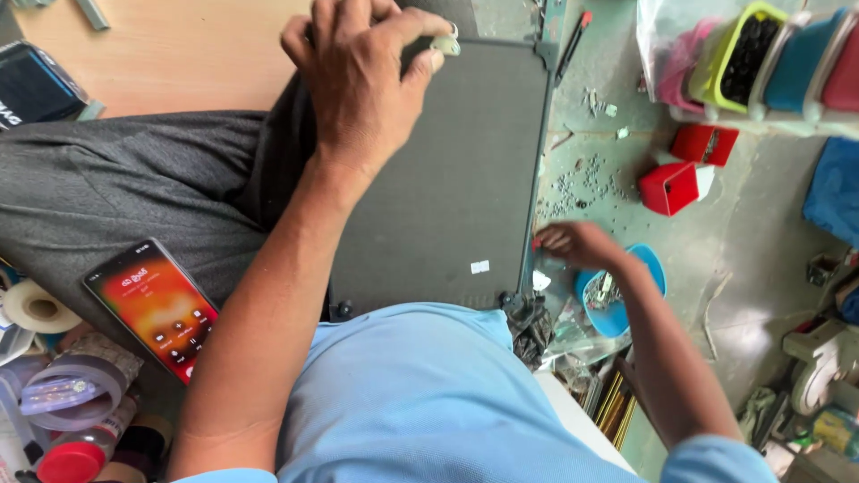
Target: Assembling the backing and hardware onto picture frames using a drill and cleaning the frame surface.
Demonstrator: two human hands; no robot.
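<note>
A dark grey flat panel (447, 179) lies across my lap. My left hand (358, 80) rests on its far edge, with thumb and fingers closed on a small pale part (444, 43). My right hand (580, 246) hovers beside the panel's right edge, just left of a blue bowl (651, 266) that holds small metal bits. Its fingers are pinched together and a bit of red (537, 241) shows at the fingertips; what that is I cannot tell.
A phone with a lit orange screen (152, 309) lies on my grey trouser leg (107, 188). Tape rolls (36, 309) and a red-capped bottle (67, 456) are at lower left. Small screws (582, 179), two red boxes (689, 165) and coloured bins (761, 54) sit on the green floor at right.
</note>
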